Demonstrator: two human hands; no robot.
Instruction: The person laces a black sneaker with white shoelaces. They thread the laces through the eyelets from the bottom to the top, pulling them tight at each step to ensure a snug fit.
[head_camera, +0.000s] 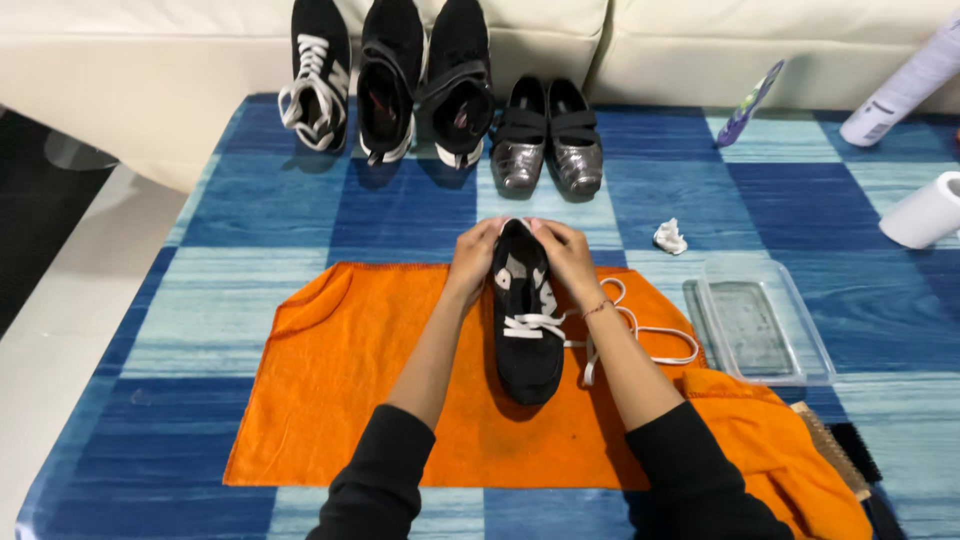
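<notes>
Sneaker (527, 330) on cloth (370, 390), tray (765, 325) right, row of shoes (450, 90) behind

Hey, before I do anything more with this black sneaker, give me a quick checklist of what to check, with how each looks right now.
1. Both hands on the sneaker: left hand and right hand grip its far end: ok.
2. Sneaker over the orange cloth: ok.
3. White laces tied: loose, trailing right: not ok.
4. Brush within reach, at the right edge: ok.
5. Clear tray holds water: cannot tell.
</notes>
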